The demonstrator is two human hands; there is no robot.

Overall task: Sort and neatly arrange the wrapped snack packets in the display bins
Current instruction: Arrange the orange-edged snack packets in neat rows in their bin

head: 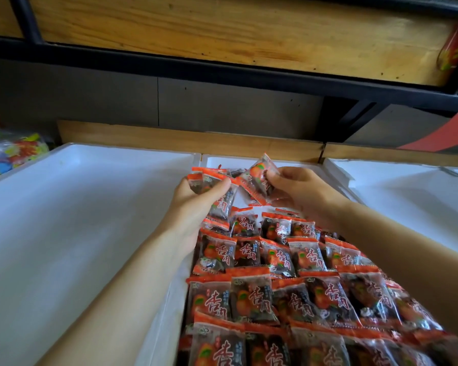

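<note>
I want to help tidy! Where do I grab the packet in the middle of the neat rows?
Pinch the middle packet by its flat orange seal strip at the far end, coming from above. That strip lies exposed on top, while its near end looks tucked under the next row.

Wooden shelf (222,30) — black frame (169,63), grey wall (90,96)

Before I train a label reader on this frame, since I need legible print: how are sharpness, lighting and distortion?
Head view: print on the mid-row red-edged clear snack packets is legible, bottom rows smear; head view: soft even light, slight sheen on wrappers, no hard shadows; head view: wide-angle bending curves the black metal shelf rail.
</note>
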